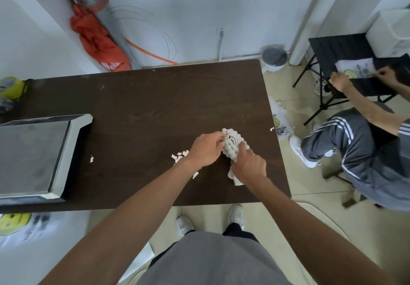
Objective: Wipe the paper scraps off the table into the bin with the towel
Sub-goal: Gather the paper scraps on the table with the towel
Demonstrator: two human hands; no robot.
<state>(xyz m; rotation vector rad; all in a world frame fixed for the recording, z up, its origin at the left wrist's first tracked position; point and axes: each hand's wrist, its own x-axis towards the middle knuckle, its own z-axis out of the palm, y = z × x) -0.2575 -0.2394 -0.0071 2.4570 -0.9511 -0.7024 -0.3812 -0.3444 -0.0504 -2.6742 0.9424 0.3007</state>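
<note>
White paper scraps (180, 156) lie unswept on the bench (155, 107) left of the towel (233, 146); left hand (205, 149) and right hand (249, 167) grip it with curled fingers. Wiping looks barely begun.

A single view is given, taken by a wide-angle camera worn on the head of a person standing at the near long edge of the dark table (144, 107). It is aimed forward and steeply down, so the table top is seen from close and almost from above. The wall (199, 7) behind the table's far edge fills the upper frame. The wearer's shoes (185, 226), below the near edge, are caught at the bottom. Toward the table's right end, the left hand (205, 149), right hand (248, 166) and towel (233, 145) are framed near the centre. Beyond that end, a seated person (355, 147) is taken in at the right border.
</note>
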